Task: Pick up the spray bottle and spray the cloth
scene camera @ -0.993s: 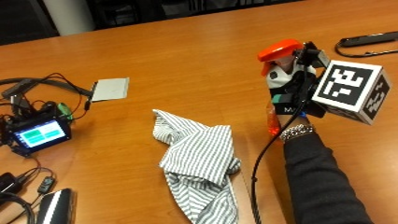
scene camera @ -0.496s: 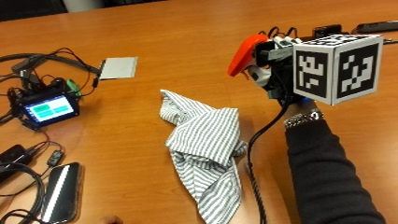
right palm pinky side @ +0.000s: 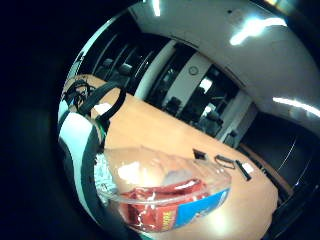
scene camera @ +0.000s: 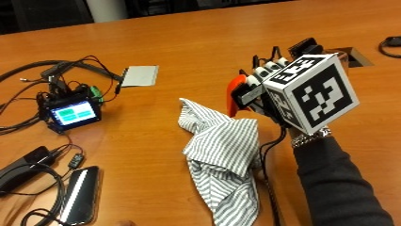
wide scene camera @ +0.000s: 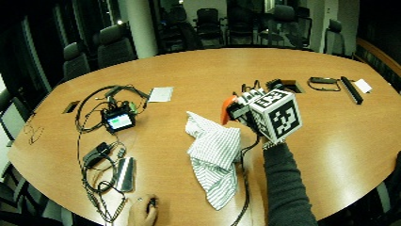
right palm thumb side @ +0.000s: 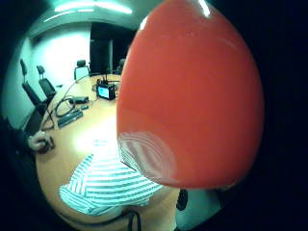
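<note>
In the outside view my gloved right hand (scene camera: pixel 266 94) grips the spray bottle and holds it above the table. The bottle's orange head (scene camera: pixel 234 95) is tipped toward the striped cloth (scene camera: pixel 222 150), which lies crumpled on the wooden table just beside and below it. The thumb side palm view is mostly filled by the orange head (right palm thumb side: pixel 192 96), with the cloth (right palm thumb side: pixel 106 185) beneath it. The bottle's clear body with a red and blue label (right palm pinky side: pixel 170 200) lies across the little finger side palm view. In the wide outside view the hand (wide scene camera: pixel 245 107) is at the cloth's (wide scene camera: pixel 214 150) right edge.
A small device with a lit screen (scene camera: pixel 71 113) and tangled cables sit at the left. A grey pad (scene camera: pixel 139 75) lies behind the cloth. A dark flat gadget (scene camera: pixel 78 194) and more cables lie near the front left edge. Black items (wide scene camera: pixel 325 81) rest far right.
The hand has tipped the bottle from upright so that its orange head leans toward the cloth, and has brought it closer to the cloth. The outside view has shifted too.
</note>
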The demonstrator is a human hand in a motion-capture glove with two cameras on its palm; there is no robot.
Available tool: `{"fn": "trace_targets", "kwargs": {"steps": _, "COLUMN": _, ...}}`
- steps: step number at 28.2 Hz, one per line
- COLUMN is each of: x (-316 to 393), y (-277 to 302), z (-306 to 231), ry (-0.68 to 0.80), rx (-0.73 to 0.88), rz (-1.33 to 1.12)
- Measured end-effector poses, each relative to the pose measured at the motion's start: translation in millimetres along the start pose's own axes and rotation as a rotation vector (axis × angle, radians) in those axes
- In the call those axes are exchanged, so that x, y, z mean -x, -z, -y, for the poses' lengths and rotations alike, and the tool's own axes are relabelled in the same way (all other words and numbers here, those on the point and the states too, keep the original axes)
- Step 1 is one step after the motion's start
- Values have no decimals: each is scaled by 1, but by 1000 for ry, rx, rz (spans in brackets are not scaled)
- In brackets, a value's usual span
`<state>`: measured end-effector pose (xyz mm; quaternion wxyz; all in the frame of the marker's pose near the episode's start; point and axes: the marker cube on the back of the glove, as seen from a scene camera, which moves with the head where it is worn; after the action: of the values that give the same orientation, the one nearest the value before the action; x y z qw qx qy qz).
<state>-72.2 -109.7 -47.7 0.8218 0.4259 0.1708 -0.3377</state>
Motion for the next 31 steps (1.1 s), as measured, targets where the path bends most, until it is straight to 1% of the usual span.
{"fn": "trace_targets", "kwargs": {"steps": 5, "x": 19, "y": -6, "z": 5, "ry": 137, "rx": 0, "rz": -29}}
{"fn": "trace_targets", "kwargs": {"steps": 11, "x": 46, "y": -11, "z": -2, "ry": 324, "rx": -13, "rz": -46}}
{"fn": "trace_targets", "kwargs": {"steps": 18, "x": 67, "y": -22, "z": -12, "ry": 456, "rx": -11, "rz": -84}}
{"fn": "trace_targets", "kwargs": {"steps": 21, "x": 70, "y": -27, "z": -14, "ry": 470, "rx": 3, "rz": -88}}
{"fn": "trace_targets", "kwargs": {"steps": 25, "x": 68, "y": -28, "z": -12, "ry": 442, "rx": 6, "rz": -90}}
{"fn": "trace_targets", "kwargs": {"steps": 28, "x": 64, "y": -27, "z": -13, "ry": 392, "rx": 12, "rz": -86}}
{"fn": "trace_targets", "kwargs": {"steps": 31, "x": 60, "y": -25, "z": -15, "ry": 305, "rx": 16, "rz": -53}}
